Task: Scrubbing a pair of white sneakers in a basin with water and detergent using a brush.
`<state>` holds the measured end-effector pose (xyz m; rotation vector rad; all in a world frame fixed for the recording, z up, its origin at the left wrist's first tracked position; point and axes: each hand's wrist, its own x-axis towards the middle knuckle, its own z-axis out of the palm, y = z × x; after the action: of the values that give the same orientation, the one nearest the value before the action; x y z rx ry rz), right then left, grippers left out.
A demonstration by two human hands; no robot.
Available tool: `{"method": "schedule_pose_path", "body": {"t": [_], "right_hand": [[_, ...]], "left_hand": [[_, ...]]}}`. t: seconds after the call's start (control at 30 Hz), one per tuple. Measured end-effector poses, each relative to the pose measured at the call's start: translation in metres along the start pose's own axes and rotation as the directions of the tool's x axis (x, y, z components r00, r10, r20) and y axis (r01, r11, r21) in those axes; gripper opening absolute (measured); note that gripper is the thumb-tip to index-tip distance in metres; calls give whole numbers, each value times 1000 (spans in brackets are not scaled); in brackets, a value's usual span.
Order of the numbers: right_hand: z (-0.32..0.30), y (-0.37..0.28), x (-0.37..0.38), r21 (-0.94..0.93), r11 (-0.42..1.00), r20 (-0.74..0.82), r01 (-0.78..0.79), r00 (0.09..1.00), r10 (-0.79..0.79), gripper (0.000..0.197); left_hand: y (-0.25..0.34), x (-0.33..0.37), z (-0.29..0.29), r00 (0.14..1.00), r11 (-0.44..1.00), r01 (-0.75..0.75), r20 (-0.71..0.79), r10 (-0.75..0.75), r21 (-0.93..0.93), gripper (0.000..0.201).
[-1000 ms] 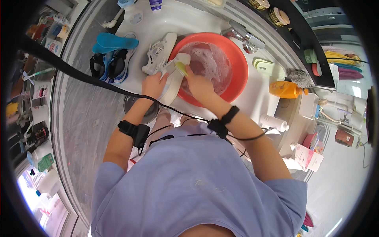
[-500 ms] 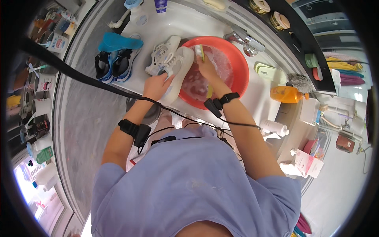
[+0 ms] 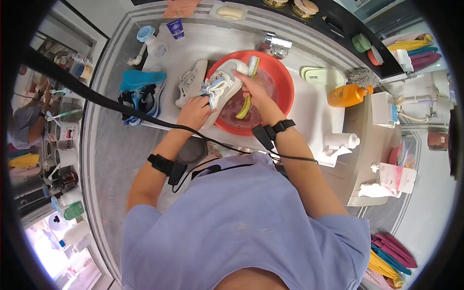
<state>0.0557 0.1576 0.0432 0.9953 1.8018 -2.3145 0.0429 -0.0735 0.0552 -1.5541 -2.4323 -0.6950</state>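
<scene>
My left hand (image 3: 195, 111) grips a white sneaker (image 3: 223, 86) with blue laces and holds it over the rim of a red basin (image 3: 282, 87) of soapy water. My right hand (image 3: 253, 89) is shut on a yellow-green scrubbing brush (image 3: 247, 92), its bristled head pressed on the sneaker's toe end. A second white sneaker (image 3: 190, 83) lies on the white sink top just left of the basin.
A blue and black shoe pair with a blue insole (image 3: 141, 92) lies at the sink's left. A tap (image 3: 273, 47) stands behind the basin. An orange bottle (image 3: 349, 95), a pale green slipper (image 3: 323, 76) and a white bottle (image 3: 341, 140) are to the right.
The sneaker has been lifted and turned further over the basin. My right hand with the brush has moved from inside the basin up onto the sneaker's toe end.
</scene>
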Motion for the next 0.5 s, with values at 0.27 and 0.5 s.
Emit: {"method": "schedule_pose_path", "body": {"t": [0.27,0.5], "right_hand": [[2,23,9,189,978,-111,92,991,-72,50],[30,7,-5,-113,892,-282,439,846,-452,65]], "left_hand": [[15,2,8,979,979,201,-6,-201,-20,24],[-5,-1,26,730,673,678,167,-663,-295,45]]}}
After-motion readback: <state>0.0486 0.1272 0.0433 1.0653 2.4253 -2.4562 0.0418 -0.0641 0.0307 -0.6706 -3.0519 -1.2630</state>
